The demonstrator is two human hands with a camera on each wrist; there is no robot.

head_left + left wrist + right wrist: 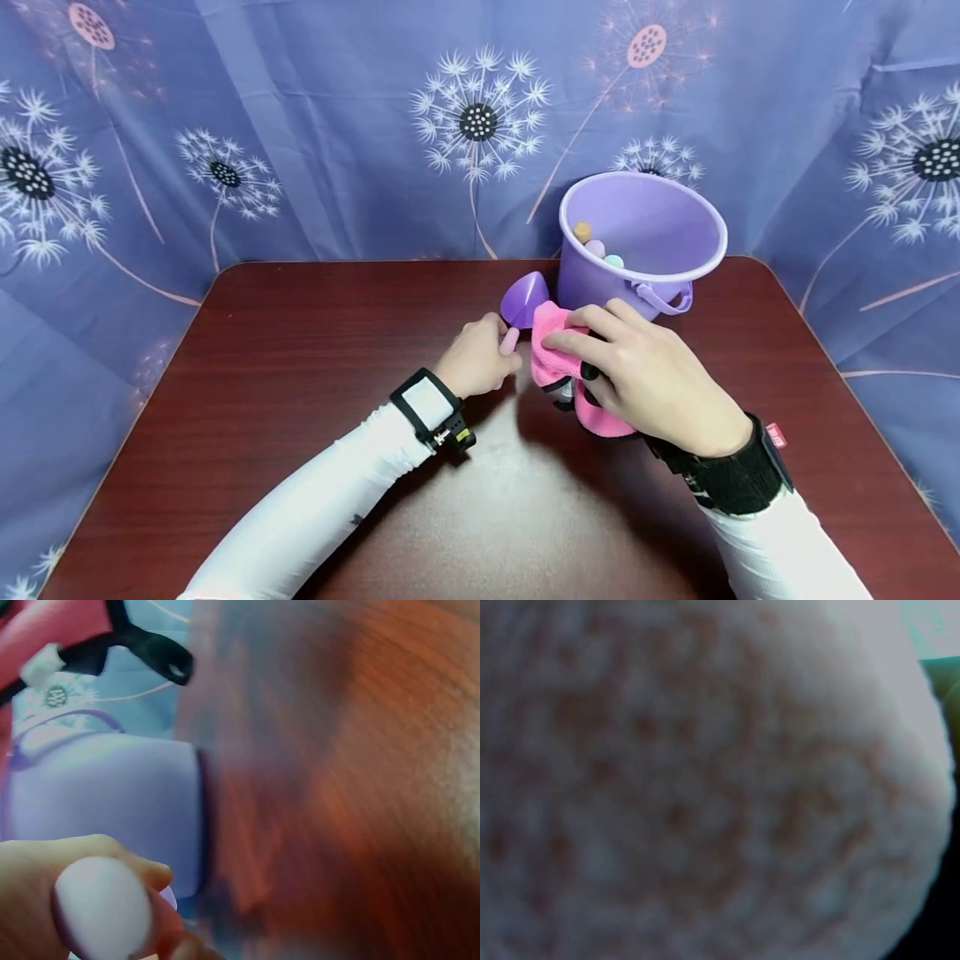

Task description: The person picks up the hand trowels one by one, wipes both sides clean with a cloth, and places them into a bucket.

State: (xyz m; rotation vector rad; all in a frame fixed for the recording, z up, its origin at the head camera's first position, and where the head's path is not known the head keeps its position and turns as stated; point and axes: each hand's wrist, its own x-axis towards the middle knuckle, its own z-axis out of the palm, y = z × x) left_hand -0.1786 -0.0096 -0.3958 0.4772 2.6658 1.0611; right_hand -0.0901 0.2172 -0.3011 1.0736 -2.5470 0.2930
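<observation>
My left hand [472, 358] grips the light-pink handle [105, 907] of a purple toy shovel [525, 298], whose scoop points away towards the bucket. In the left wrist view the handle's rounded end faces the camera. My right hand [660, 383] holds a fuzzy pink item with black straps [553, 360] in front of the bucket, fingers bent over its top; its kind I cannot tell. A black strap loop [161, 656] hangs from it in the left wrist view. A blurred, close-up fuzzy surface [705, 787] fills most of the right wrist view.
A purple bucket [581, 283] stands at the table's back right, its handle hanging down in front. Several small rounded things [595, 248] show inside it. The dark red wooden table [300, 333] ends at a blue curtain [337, 125] with dandelion prints.
</observation>
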